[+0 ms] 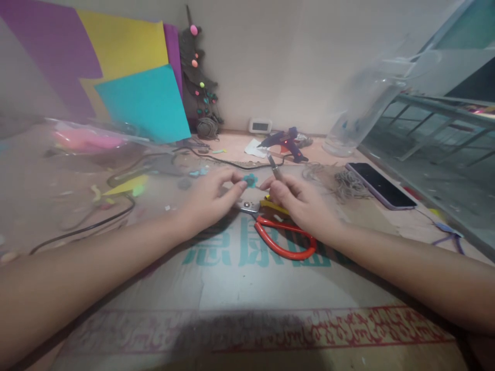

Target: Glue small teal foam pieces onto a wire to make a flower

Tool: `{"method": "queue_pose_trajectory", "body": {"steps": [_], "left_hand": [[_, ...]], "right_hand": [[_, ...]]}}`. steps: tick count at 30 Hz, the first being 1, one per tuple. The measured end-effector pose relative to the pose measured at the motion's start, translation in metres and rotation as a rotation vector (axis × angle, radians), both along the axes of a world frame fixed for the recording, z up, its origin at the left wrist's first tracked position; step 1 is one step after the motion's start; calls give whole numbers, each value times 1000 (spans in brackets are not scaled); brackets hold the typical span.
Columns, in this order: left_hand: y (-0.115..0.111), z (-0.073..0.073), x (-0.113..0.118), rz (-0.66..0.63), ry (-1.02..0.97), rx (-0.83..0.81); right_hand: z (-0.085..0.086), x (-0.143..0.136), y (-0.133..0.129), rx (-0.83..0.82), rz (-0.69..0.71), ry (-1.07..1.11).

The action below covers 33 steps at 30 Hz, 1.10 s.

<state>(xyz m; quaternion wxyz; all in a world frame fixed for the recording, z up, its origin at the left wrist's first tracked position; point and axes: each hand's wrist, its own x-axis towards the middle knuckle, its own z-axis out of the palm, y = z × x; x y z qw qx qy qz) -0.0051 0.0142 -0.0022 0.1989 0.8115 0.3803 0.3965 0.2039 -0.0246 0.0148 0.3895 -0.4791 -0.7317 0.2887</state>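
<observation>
Between the thumb and forefinger of my left hand (214,198) is a small teal felt flower (250,180), its petals facing up and its middle dark. My right hand (296,198) is closed around a slim pen-like tool (274,166), whose narrow end points up and away from me. The right fingertips are close to the flower's right side, a small gap apart. Below both hands lies a pair of scissors (285,253) with red and yellow handles; the left hand hides its blades.
At the back are a glue gun (286,141) with a red light, a small white digital clock (260,125) and a clear plastic jug (348,116). On the right lie twine (350,186) and a phone (381,186). Coloured sheets (145,105) stand at left; a black cord (232,164) crosses behind the hands.
</observation>
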Motion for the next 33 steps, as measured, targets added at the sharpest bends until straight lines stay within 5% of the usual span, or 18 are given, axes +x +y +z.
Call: {"method": "queue_pose_trajectory", "body": {"steps": [5,13,22,27,33], "left_hand": [[7,1,-3,82,-193,-113],[5,2,1,74,-181,-185],[4,-5,2,-44,66,15],[1,-1,4,-50,71,-2],[5,-3,4,-3,-48,-92]], "right_hand": [[2,21,21,161,-44,-136],[3,51,83,293,-96,-449],[-4,-14,133,234,50,-462],[4,-37,134,270,142,-390],[13,-15,89,153,134,-96]]}}
